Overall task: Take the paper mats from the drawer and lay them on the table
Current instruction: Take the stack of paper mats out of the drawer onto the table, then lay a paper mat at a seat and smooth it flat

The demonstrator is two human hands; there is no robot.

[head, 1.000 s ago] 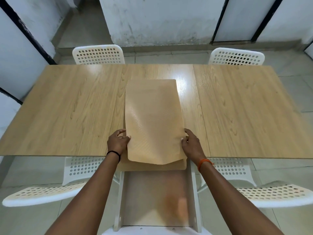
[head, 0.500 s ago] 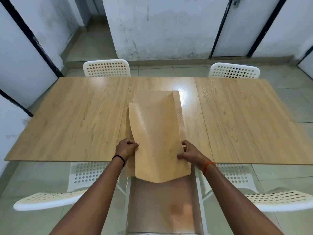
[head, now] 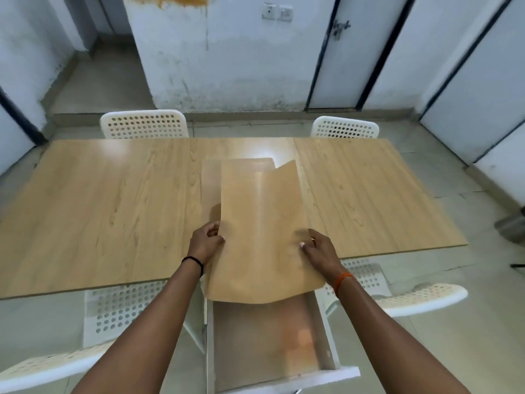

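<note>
A tan paper mat (head: 261,228) is lifted off the wooden table (head: 113,200), bowed along its length, its near end hanging over the open white drawer (head: 272,345). My left hand (head: 206,243) pinches its left edge and my right hand (head: 319,247) grips its right edge. Under it another tan mat (head: 211,180) lies flat on the middle of the table, showing on the left and at the far end. The drawer floor looks bare.
Two white perforated chairs (head: 145,125) (head: 345,127) stand at the table's far side. Two more (head: 56,362) (head: 414,297) flank the drawer on the near side. A grey object (head: 511,226) sits on the floor at the right.
The held mat has risen higher off the one beneath and its far right corner has curled up. The head camera has tilted up, showing more of the wall.
</note>
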